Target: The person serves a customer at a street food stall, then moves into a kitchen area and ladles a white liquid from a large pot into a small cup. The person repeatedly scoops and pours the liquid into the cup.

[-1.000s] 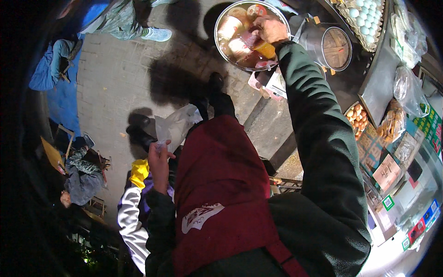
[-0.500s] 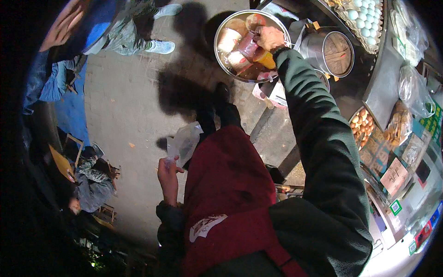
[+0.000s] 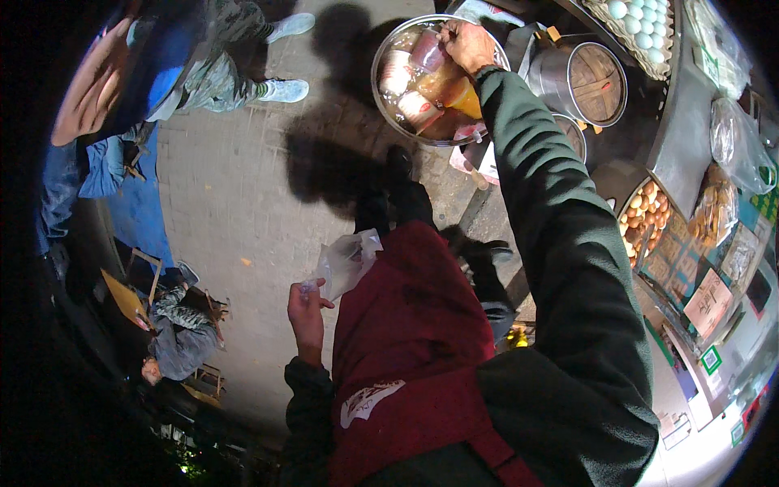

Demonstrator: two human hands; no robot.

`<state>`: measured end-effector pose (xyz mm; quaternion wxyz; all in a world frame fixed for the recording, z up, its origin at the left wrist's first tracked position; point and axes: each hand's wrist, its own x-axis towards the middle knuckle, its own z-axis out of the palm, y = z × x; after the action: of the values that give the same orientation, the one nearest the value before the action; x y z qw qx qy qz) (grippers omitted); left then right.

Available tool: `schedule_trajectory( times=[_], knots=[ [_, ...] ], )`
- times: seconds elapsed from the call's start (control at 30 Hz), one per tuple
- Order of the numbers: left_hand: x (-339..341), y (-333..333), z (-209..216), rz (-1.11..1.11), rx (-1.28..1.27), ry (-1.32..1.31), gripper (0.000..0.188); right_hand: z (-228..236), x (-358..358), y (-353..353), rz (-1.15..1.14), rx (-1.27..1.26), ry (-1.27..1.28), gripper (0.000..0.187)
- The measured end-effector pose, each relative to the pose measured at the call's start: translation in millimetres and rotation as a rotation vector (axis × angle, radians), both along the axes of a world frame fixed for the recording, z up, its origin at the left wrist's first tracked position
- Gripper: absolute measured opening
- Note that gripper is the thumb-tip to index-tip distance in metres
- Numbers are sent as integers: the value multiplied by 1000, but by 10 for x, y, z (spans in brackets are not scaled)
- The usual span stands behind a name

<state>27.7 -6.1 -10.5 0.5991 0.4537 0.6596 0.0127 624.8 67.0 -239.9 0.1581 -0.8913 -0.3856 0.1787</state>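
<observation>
Over a round metal basin (image 3: 381,101) of liquid at the top centre, my right hand (image 3: 469,46) is closed, its fingertips at the edge of a dark red drink cup (image 3: 428,50). Beside that cup float two white cups with red marks, one upper (image 3: 396,73) and one lower (image 3: 418,111), and an orange-yellow drink (image 3: 464,97). Low at the left of my dark red apron, my left hand (image 3: 307,318) pinches a clear plastic bag (image 3: 349,261). The bag hangs loose and crumpled, its contents, if any, too unclear to tell.
A lidded metal pot (image 3: 596,85) stands right of the basin. Farther right are a tray of pale eggs (image 3: 645,28), a pot of brown eggs (image 3: 645,215) and plastic bags (image 3: 734,134). Other people stand upper left (image 3: 219,73) and sit lower left (image 3: 182,349), near small stools.
My right hand has shifted up within the basin, and the dark red cup has moved up with it. The other items have shifted in the liquid. My left hand still pinches the bag.
</observation>
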Motion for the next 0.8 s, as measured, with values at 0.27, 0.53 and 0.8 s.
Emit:
schedule_trajectory(
  times=[0.27,0.53,0.8],
  knots=[
    [119,52,-20,-47,-8,-23,18,226,-92,-487,-78,97,-6,25],
    [167,49,-105,-81,-31,0,20,360,-615,-763,406,-406,52,37],
    [59,-58,-135,-66,-3,-8,17,-436,-802,-328,805,-425,-251,25]
  ],
)
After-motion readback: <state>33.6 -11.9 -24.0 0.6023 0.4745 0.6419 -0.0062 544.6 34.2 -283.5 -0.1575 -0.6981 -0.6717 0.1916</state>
